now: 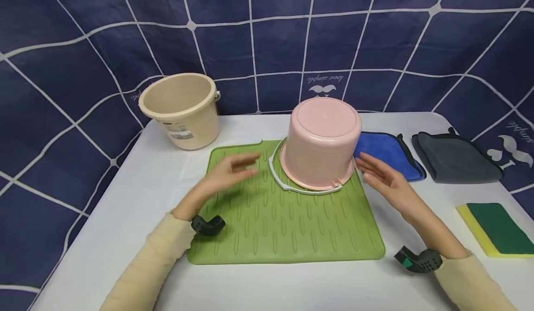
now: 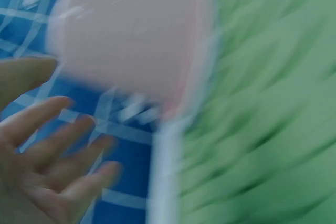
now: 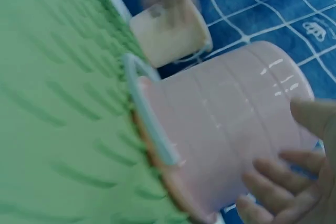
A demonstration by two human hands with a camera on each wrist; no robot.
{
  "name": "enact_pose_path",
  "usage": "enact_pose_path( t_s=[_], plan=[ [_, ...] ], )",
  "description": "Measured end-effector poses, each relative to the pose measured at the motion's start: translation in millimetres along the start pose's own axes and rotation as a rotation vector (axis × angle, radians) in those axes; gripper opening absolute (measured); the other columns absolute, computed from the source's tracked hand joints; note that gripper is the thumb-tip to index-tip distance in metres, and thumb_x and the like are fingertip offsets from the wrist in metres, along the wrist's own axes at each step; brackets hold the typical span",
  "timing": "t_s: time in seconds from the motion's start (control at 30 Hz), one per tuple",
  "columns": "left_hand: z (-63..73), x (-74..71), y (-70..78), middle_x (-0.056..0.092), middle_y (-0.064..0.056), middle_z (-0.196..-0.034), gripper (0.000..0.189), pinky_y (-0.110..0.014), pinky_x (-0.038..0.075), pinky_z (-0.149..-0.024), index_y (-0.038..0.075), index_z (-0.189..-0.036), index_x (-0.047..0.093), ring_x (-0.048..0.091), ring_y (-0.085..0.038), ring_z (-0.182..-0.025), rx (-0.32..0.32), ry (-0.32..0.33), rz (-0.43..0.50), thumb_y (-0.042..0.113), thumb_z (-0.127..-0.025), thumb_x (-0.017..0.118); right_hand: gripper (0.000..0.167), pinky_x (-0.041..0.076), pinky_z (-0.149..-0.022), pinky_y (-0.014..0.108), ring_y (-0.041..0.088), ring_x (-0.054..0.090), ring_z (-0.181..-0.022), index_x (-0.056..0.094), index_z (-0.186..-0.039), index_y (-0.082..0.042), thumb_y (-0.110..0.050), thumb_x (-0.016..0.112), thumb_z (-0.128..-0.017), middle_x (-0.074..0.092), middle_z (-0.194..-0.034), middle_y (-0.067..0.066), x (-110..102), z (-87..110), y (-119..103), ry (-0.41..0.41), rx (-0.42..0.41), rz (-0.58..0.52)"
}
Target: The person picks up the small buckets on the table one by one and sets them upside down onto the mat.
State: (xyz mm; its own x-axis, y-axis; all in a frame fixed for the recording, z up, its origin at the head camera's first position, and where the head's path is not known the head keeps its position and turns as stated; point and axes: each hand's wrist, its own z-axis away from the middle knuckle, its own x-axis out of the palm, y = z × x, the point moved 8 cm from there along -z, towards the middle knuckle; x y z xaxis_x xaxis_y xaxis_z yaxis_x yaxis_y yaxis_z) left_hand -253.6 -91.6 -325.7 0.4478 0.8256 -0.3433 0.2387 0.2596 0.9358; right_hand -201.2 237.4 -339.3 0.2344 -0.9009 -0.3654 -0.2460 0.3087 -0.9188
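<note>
A pink bucket (image 1: 323,139) stands upside down on the green ribbed mat (image 1: 288,227), toward its back right. Its pale handle (image 1: 308,191) lies on the mat around the rim. My right hand (image 1: 385,181) is just right of the bucket, fingers extended toward its side; in the right wrist view the fingertips overlap the pink wall. On the other side my left hand (image 1: 229,174) hovers above the mat, apart from the bucket, with fingers loosely extended and nothing held. The left wrist view is blurred and shows those fingers spread.
A cream bucket (image 1: 183,111) stands upright at the back left of the white table (image 1: 121,237). Behind the pink bucket's right side lie a blue cloth (image 1: 388,155) and a grey cloth (image 1: 456,158). A green and yellow sponge (image 1: 498,230) is at the right.
</note>
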Motion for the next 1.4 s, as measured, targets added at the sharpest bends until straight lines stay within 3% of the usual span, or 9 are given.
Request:
enact_pose_path(
  t_s=[0.13,0.2,0.3,0.4,0.53,0.67,0.93,1.2,1.4],
  plan=[
    [3.7,-84.2,49.0,0.054,-0.012,-0.129,0.040,-0.032,0.034,-0.101,0.000,-0.128,0.055,0.048,-0.024,-0.120,0.233,0.400,-0.046,0.007,-0.089,0.063,0.044,0.038,-0.092,0.016,0.006,0.045,-0.121,0.034,-0.140,0.006,0.000,0.044,-0.098,0.044,-0.138,0.017,11.5,22.5,5.1,-0.099,-0.085,-0.022],
    [7.8,-120.0,61.6,0.056,-0.013,-0.127,0.039,-0.029,0.027,-0.105,-0.002,-0.123,0.059,0.044,-0.022,-0.124,0.312,0.573,-0.123,0.002,-0.085,0.067,0.043,0.036,-0.094,0.017,0.006,0.044,-0.122,0.037,-0.139,0.007,0.005,0.043,-0.097,0.046,-0.137,0.014,18.7,31.2,9.5,-0.171,-0.115,-0.029],
    [10.4,-157.0,57.2,0.055,-0.014,-0.127,0.039,-0.028,0.014,-0.109,-0.002,-0.119,0.063,0.035,-0.019,-0.130,0.301,0.739,-0.282,0.003,-0.081,0.071,0.046,0.026,-0.101,0.017,0.013,0.036,-0.129,0.040,-0.140,0.000,0.006,0.047,-0.095,0.044,-0.139,0.013,30.3,43.2,18.8,-0.290,-0.116,0.024],
    [10.9,-177.3,33.8,0.052,-0.009,-0.132,0.039,-0.035,-0.006,-0.109,0.001,-0.117,0.065,0.020,-0.016,-0.135,0.195,0.809,-0.383,0.010,-0.080,0.074,0.050,0.013,-0.109,0.031,0.031,0.018,-0.136,0.043,-0.141,-0.012,-0.003,0.055,-0.093,0.036,-0.144,0.016,41.3,52.8,28.2,-0.394,-0.088,0.138],
    [10.7,-184.2,5.0,0.053,-0.006,-0.131,0.036,-0.045,-0.020,-0.101,0.002,-0.112,0.068,0.007,-0.015,-0.138,0.119,0.835,-0.425,0.016,-0.080,0.076,0.052,0.001,-0.110,0.038,0.044,0.006,-0.134,0.046,-0.140,-0.017,-0.012,0.062,-0.091,0.026,-0.148,0.018,50.3,59.3,30.5,-0.461,-0.123,0.214],
    [10.8,-183.8,-1.5,0.062,-0.014,-0.117,0.031,-0.038,-0.004,-0.108,0.001,-0.106,0.070,0.016,-0.014,-0.137,0.116,0.865,-0.481,0.016,-0.080,0.077,0.054,-0.004,-0.104,0.013,0.030,0.009,-0.138,0.045,-0.140,-0.012,-0.009,0.062,-0.090,0.025,-0.148,0.021,54.0,61.3,25.2,-0.481,-0.233,0.219],
    [9.1,-187.6,-3.7,0.065,-0.015,-0.107,0.026,-0.027,0.021,-0.101,0.003,-0.101,0.073,0.047,-0.017,-0.113,0.081,0.943,-0.499,0.016,-0.078,0.078,0.055,-0.009,-0.106,0.020,0.026,0.010,-0.139,0.043,-0.141,-0.011,-0.010,0.063,-0.090,0.032,-0.147,0.014,56.4,60.5,29.6,-0.494,-0.238,0.243],
    [56.2,-193.7,7.2,0.070,0.002,-0.087,0.019,-0.019,0.034,-0.085,0.002,-0.093,0.075,0.053,-0.007,-0.090,0.200,1.095,-0.389,0.012,-0.077,0.079,0.055,-0.006,-0.106,0.017,0.026,0.013,-0.138,0.044,-0.141,-0.010,-0.014,0.064,-0.090,0.034,-0.145,0.017,58.7,60.9,18.8,-0.510,-0.294,0.301],
    [92.0,-180.7,46.9,0.068,0.004,-0.084,0.018,-0.018,0.044,-0.077,-0.007,-0.091,0.072,0.055,-0.014,-0.090,0.322,0.980,-0.244,-0.002,-0.075,0.077,0.052,0.002,-0.101,0.007,0.034,0.025,-0.133,0.045,-0.141,-0.018,-0.028,0.061,-0.092,0.037,-0.143,0.019,48.8,68.3,-9.8,-0.584,-0.227,0.457]
  ],
)
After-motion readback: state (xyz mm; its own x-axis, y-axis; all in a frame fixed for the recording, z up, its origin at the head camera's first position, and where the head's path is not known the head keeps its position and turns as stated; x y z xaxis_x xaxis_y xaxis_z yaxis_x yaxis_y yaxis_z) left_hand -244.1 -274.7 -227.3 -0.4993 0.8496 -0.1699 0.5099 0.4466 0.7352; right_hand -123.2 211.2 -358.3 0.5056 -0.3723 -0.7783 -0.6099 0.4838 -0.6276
